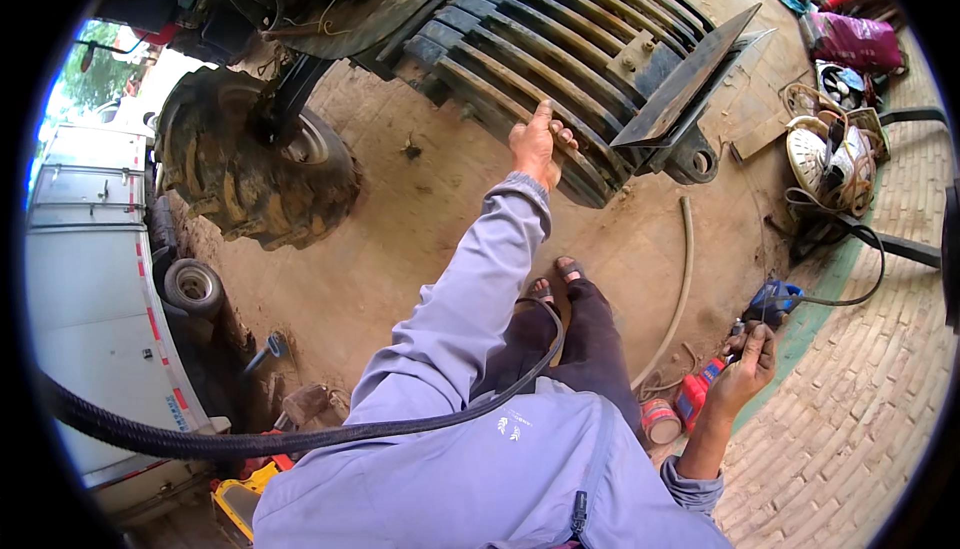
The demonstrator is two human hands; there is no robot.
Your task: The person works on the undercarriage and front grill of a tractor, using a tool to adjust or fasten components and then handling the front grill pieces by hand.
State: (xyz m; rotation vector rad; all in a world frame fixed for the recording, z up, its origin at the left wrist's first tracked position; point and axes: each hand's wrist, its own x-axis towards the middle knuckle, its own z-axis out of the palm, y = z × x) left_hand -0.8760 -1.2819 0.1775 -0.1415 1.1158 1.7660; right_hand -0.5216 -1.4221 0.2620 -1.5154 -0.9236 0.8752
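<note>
Hose (300,439) drapes across the lap; left hand (535,144) rests open on ribbed weights (560,59). Right hand (748,364) pinches a cable (850,294) beside it; snagging seems possible.

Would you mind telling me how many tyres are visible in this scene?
2: a large muddy tractor tyre at upper left beside the ribbed metal implement, and a small wheel below it by the white vehicle. Others may be hidden.
</note>
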